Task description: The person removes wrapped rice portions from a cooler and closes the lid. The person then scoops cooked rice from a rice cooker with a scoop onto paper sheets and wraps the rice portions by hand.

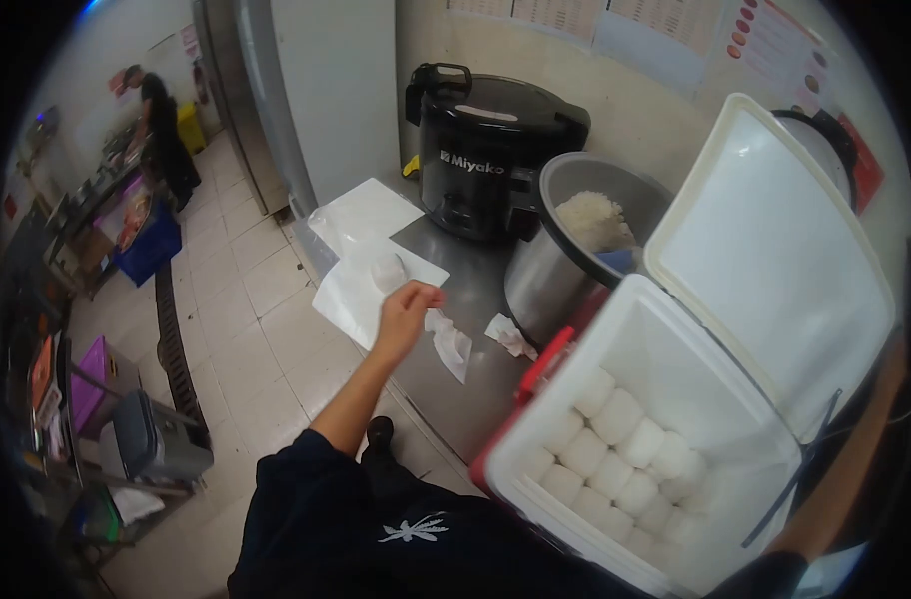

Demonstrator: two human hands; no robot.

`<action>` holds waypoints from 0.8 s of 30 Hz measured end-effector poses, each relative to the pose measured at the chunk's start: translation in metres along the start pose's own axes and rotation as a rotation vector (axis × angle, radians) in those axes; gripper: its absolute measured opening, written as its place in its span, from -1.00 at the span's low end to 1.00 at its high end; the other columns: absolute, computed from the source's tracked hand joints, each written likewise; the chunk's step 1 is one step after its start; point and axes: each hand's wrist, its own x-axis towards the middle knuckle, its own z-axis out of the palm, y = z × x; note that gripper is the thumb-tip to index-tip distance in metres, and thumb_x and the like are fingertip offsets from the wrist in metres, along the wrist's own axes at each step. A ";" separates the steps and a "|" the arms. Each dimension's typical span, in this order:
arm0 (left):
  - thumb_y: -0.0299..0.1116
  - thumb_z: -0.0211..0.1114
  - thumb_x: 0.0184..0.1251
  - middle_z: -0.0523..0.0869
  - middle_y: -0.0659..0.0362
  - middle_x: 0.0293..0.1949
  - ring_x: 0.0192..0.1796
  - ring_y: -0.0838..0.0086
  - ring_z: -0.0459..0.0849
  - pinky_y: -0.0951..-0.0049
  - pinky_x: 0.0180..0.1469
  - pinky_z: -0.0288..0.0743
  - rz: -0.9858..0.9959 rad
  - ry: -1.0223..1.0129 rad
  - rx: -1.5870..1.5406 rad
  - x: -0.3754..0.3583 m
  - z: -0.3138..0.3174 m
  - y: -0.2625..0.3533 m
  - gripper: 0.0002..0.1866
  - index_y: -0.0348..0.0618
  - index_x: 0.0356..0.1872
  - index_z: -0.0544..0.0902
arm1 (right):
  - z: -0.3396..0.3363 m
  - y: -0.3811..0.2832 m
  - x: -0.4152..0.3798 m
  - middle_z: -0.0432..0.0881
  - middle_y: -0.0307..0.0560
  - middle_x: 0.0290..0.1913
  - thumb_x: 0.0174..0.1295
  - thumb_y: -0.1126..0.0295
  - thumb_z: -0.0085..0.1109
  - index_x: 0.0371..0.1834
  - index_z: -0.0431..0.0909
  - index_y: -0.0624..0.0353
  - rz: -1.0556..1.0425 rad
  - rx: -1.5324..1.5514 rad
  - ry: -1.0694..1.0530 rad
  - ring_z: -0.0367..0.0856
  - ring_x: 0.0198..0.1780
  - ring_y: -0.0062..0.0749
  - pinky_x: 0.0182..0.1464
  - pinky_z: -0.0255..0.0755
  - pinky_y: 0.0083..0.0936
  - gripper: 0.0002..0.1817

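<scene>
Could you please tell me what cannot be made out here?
In the head view:
Right hand: dim at the dark right edge, grip unclear.
Left hand: its curled fingers hide whether it holds anything.
White box: white balls hide whatever lies beneath them.
Black cooker: inside hidden by its lid.
Wall posters: print too small and blurred.

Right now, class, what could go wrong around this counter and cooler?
The paper lies at the counter's edge, so the left hand might nudge it off. The cooler's raised lid could fall shut on anyone reaching for the white balls. Rice sits in an uncovered pot, so dirt might get in.
</scene>
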 end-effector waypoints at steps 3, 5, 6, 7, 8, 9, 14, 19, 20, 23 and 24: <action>-0.34 0.29 0.16 0.69 0.03 -0.25 -0.21 0.34 0.68 0.41 -0.12 0.51 -0.046 -0.011 0.687 0.058 -0.090 -0.076 -0.74 -0.29 -0.20 0.57 | 0.005 -0.121 -0.045 0.53 0.02 -0.04 0.40 0.09 -0.18 0.16 0.37 0.17 -0.230 -0.096 -0.070 0.50 -0.04 -0.27 0.09 0.35 -0.37 -0.56; -0.27 0.31 0.14 0.60 -0.02 -0.06 -0.01 0.27 0.58 0.32 0.03 0.43 -0.040 -0.165 0.883 0.086 -0.148 -0.126 -0.61 -0.26 -0.06 0.50 | 0.035 -0.217 -0.092 0.55 0.03 -0.07 0.39 0.08 -0.17 0.13 0.39 0.18 -0.386 -0.043 -0.251 0.52 -0.07 -0.25 0.07 0.37 -0.36 -0.56; -0.20 0.34 0.11 0.51 -0.06 0.13 0.18 0.19 0.48 0.23 0.17 0.35 -0.050 -0.289 1.074 0.094 -0.165 -0.136 -0.47 -0.23 0.08 0.44 | 0.068 -0.273 -0.128 0.56 0.04 -0.09 0.39 0.08 -0.17 0.12 0.40 0.18 -0.470 -0.024 -0.329 0.53 -0.09 -0.25 0.06 0.38 -0.36 -0.56; -0.20 0.34 0.11 0.51 -0.06 0.13 0.18 0.19 0.48 0.23 0.17 0.35 -0.043 -0.327 1.063 0.101 -0.177 -0.147 -0.47 -0.23 0.08 0.44 | 0.112 -0.317 -0.176 0.57 -0.03 -0.12 0.37 0.15 -0.11 0.04 0.46 0.20 -0.612 -0.050 -0.301 0.52 -0.12 -0.35 0.00 0.38 -0.43 -0.62; -0.08 0.30 0.13 0.31 -0.07 0.26 0.32 0.16 0.25 0.16 0.29 0.15 -0.026 -0.489 1.287 0.107 -0.184 -0.148 -0.33 -0.23 0.19 0.31 | 0.162 -0.372 -0.232 0.58 -0.09 -0.15 0.34 0.22 -0.06 -0.05 0.52 0.23 -0.754 -0.078 -0.263 0.51 -0.15 -0.45 -0.06 0.38 -0.51 -0.68; 0.04 0.26 0.14 0.11 -0.07 0.39 0.45 0.13 0.02 0.08 0.40 -0.05 -0.001 -0.660 1.504 0.111 -0.188 -0.153 -0.18 -0.22 0.31 0.18 | 0.202 -0.397 -0.259 0.59 -0.07 -0.17 0.24 0.34 0.05 -0.05 0.51 0.22 -0.739 0.024 -0.492 0.53 -0.18 -0.41 -0.05 0.37 -0.49 -0.72; 0.25 0.06 0.18 -0.12 -0.09 0.45 0.49 0.10 -0.24 0.03 0.44 -0.31 0.045 -0.834 1.339 0.121 -0.186 -0.199 -0.05 -0.31 0.38 0.02 | 0.391 -0.423 -0.374 0.60 0.06 -0.16 0.12 0.20 0.16 -0.17 0.47 0.25 -0.772 -0.396 -1.245 0.57 -0.12 -0.02 -0.07 0.41 -0.15 -0.65; 0.26 0.00 0.21 -0.14 -0.10 0.45 0.49 0.11 -0.25 -0.01 0.43 -0.35 0.142 -0.901 1.238 0.118 -0.165 -0.196 -0.04 -0.34 0.38 -0.01 | 0.475 -0.287 -0.543 0.47 0.14 -0.06 0.16 0.34 -0.05 -0.06 0.42 0.14 -0.404 -0.519 -1.514 0.60 -0.18 0.03 -0.19 0.48 -0.13 -0.71; 0.26 0.00 0.21 -0.14 -0.10 0.45 0.49 0.11 -0.25 -0.01 0.43 -0.35 0.149 -0.913 1.226 0.116 -0.167 -0.197 -0.04 -0.34 0.38 -0.01 | 0.463 -0.266 -0.578 0.44 0.14 -0.04 0.19 0.35 -0.10 -0.03 0.41 0.08 -0.369 -0.532 -1.538 0.58 -0.14 0.04 -0.18 0.48 -0.12 -0.72; 0.27 -0.02 0.21 -0.18 -0.10 0.45 0.50 0.11 -0.30 -0.01 0.42 -0.40 0.162 -0.913 1.180 0.115 -0.166 -0.201 -0.03 -0.35 0.39 -0.03 | 0.441 -0.242 -0.629 0.42 0.13 -0.03 0.19 0.39 -0.10 -0.02 0.40 0.05 -0.269 -0.516 -1.398 0.57 -0.13 0.03 -0.13 0.47 -0.10 -0.72; 0.27 -0.02 0.21 -0.18 -0.10 0.45 0.50 0.11 -0.30 -0.01 0.42 -0.40 0.181 -0.914 1.167 0.117 -0.163 -0.200 -0.03 -0.35 0.39 -0.03 | 0.445 -0.230 -0.636 0.42 0.12 -0.04 0.19 0.40 -0.10 -0.02 0.39 0.06 -0.206 -0.456 -1.347 0.56 -0.12 0.00 -0.09 0.46 -0.14 -0.72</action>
